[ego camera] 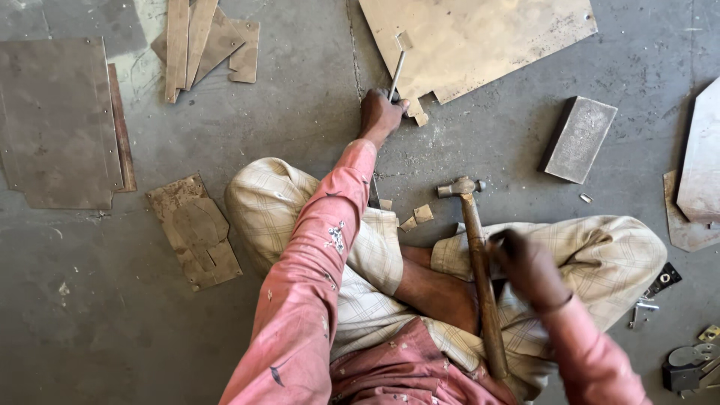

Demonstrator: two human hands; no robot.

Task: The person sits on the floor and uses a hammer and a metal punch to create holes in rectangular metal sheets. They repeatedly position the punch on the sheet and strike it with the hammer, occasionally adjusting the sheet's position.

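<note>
- At upper centre of the frame, a chisel (396, 75) is gripped in the left hand (380, 114), fingers wrapped tight around its lower shaft.
- The chisel's long axis is tilted up and slightly right, its tip set on the notched edge of a metal sheet (480, 37).
- Lower right, a hammer (476, 262) is held by the right hand (529, 270), fingers curled around mid-handle, somewhat blurred.
- The hammer head (459, 187) is pointed toward the chisel, which lies up and left of it.
- Small offcuts (417, 217) are seen between the knees; a grey block (579, 139) is seen to the right.
</note>
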